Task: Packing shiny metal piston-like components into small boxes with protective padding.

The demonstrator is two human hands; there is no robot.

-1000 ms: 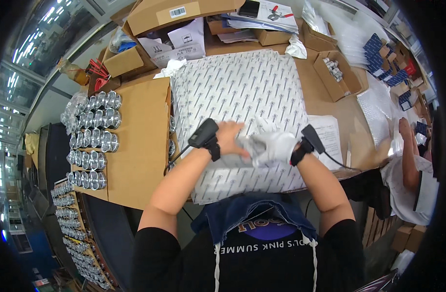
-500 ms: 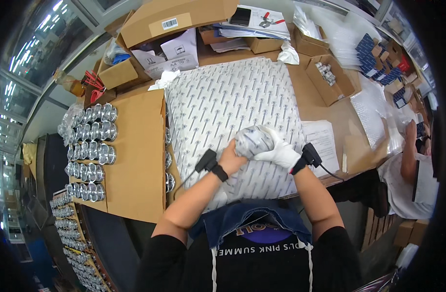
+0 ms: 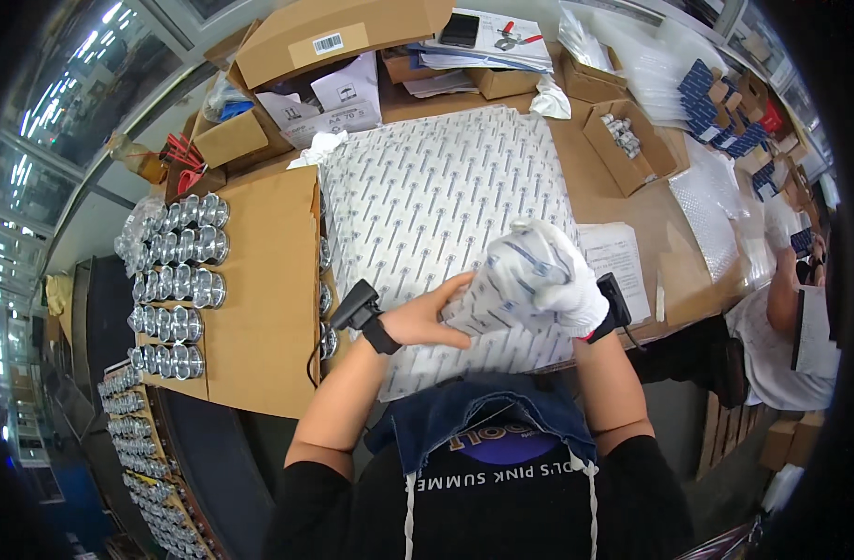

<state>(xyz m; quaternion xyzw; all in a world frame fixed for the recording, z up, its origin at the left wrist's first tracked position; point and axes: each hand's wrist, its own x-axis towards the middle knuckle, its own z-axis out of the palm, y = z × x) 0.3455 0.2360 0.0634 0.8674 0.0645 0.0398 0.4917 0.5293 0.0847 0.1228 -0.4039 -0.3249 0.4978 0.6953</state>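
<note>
A rounded bundle wrapped in white printed paper is tilted between my hands, above a stack of the same printed sheets. My right hand, in a white knit glove, grips its upper right side. At the lower left end, my bare left hand holds the paper between thumb and fingers; its fingertips are partly hidden behind the bundle. The paper hides what is inside. Both wrists wear black straps with small black devices.
Rows of shiny metal cylindrical parts stand on cardboard at left. An open carton and a phone sit at the back. A box of small pieces and printed pages lie right. Another person is at far right.
The bundle has turned and risen slightly, moving to the right. My right hand has shifted right with it, while my left has slid left and lower, its thumb now stretched out.
</note>
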